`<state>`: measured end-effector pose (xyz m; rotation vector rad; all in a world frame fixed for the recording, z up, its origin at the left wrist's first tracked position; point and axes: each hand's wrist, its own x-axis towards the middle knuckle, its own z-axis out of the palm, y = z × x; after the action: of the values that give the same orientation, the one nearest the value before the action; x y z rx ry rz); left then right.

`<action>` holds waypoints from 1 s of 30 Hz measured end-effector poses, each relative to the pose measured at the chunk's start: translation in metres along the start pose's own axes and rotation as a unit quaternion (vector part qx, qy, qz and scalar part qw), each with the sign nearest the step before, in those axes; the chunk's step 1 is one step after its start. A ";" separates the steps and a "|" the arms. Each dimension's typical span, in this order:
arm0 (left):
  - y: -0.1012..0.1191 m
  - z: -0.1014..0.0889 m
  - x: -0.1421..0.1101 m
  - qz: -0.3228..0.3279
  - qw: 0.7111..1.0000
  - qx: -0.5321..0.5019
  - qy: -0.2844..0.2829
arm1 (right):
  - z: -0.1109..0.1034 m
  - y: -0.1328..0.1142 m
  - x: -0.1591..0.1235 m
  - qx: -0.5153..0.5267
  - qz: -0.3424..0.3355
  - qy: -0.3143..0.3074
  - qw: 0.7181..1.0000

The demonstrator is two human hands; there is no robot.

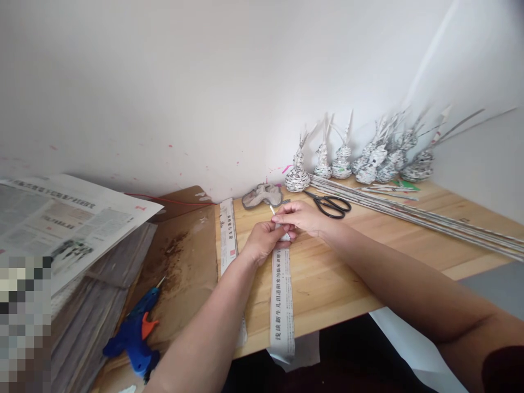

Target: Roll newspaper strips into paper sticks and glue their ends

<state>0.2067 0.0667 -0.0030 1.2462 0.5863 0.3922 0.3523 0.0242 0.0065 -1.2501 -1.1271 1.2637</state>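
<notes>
Both my hands meet over the middle of the wooden table, closed on the upper end of a newspaper strip [281, 305]. The strip hangs from my fingers toward me and runs past the table's front edge. My left hand [264, 240] grips it from the left side. My right hand [301, 217] pinches at the top, where a thin white rolled tip [272, 209] sticks out between the fingers. Much of the paper in the grip is hidden by my fingers. Another newspaper strip [228, 234] lies on the table, partly behind my left arm.
Black scissors [333, 206] and a crumpled grey cloth [262, 195] lie beyond my hands. Several woven paper figures [297, 177] stand along the wall. Long rolled paper sticks [409, 215] cross the right side. A blue glue gun [133, 333], cardboard [192, 262] and stacked newspaper [82, 213] are left.
</notes>
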 end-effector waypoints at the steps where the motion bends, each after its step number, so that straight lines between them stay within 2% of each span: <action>1: 0.000 0.000 0.000 0.003 1.000 0.005 -0.008 | 0.000 0.001 0.001 0.002 0.001 0.007 1.000; 11: -0.001 0.004 -0.001 -0.002 0.999 0.020 -0.044 | 0.005 0.003 0.000 0.029 0.034 0.042 0.998; 13: -0.001 0.003 -0.001 0.000 0.999 0.014 -0.046 | 0.004 0.001 -0.002 0.025 0.024 0.024 0.999; 17: 0.000 -0.002 -0.001 0.001 0.998 -0.002 -0.055 | -0.002 -0.004 -0.004 0.008 -0.001 -0.067 0.998; 19: 0.000 -0.001 -0.002 -0.007 0.998 -0.003 -0.055 | -0.005 -0.005 -0.004 0.013 -0.006 -0.080 0.997; 24: 0.001 0.006 -0.003 -0.003 0.999 0.026 -0.021 | -0.004 -0.003 -0.001 0.054 0.008 0.004 0.999; 30: 0.001 0.011 -0.003 0.000 0.999 0.037 -0.029 | 0.003 0.001 0.001 0.077 0.033 0.028 0.996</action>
<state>0.2109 0.0570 0.0010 1.3240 0.5566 0.3358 0.3489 0.0251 0.0054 -1.2081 -0.9361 1.3313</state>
